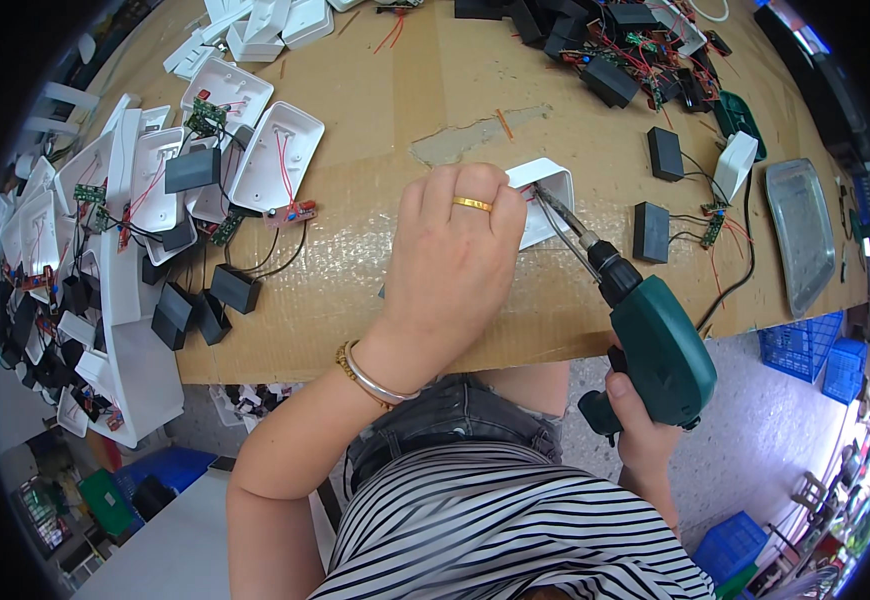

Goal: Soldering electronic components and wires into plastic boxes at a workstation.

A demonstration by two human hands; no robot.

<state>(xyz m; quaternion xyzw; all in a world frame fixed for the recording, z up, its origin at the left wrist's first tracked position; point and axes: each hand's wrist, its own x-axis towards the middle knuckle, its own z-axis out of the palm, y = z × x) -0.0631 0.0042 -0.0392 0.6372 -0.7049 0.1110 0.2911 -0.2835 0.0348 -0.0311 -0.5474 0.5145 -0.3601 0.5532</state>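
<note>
My left hand (455, 255) is closed at the near-left side of a white plastic case (555, 180), gripping it above the cardboard-covered table. Its fingertips are hidden behind the knuckles, so any small part between them does not show. My right hand (645, 430) is wrapped round the handle of a dark green soldering gun (663, 350) at the table's front edge. The gun's thin metal tip and a slim side tube point up-left into the open case, close to my left fingers. What the tip touches inside cannot be made out.
Open white cases (277, 155) with green circuit boards, red wires and black boxes (235, 288) crowd the left. More black boxes (652, 232) lie wired at the right, near a metal tray (801, 235). Dark parts (610, 80) pile up at the back. Blue crates (800, 345) stand below.
</note>
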